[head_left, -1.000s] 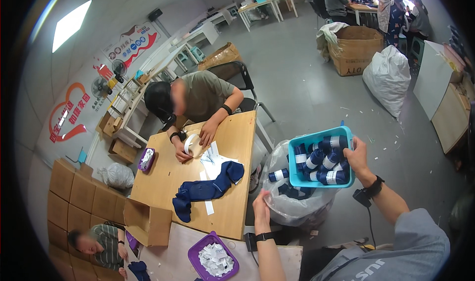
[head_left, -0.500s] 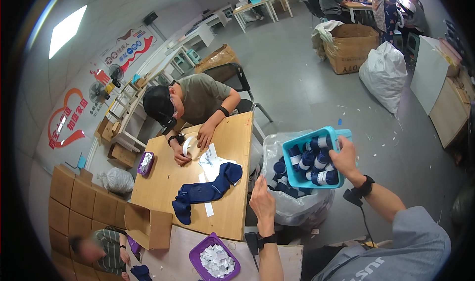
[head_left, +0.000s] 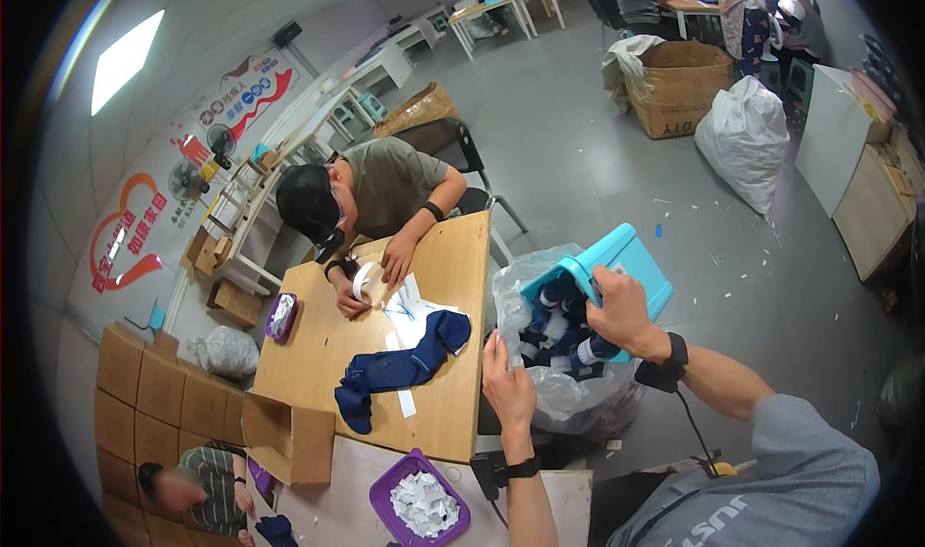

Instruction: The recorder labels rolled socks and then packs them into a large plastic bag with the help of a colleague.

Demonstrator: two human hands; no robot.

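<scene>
While right hand grips the tipped turquoise bin right of centre, rolled navy socks spill toward the clear plastic bag; left hand pinches its rim. Risk: rim slips, so socks miss onto grey floor.

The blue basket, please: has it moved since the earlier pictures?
Yes. The blue basket, gripped by the right hand, has tipped over toward the plastic bag beside the table, spilling socks in.

two purple trays – one teal basket – one clear bag
</scene>
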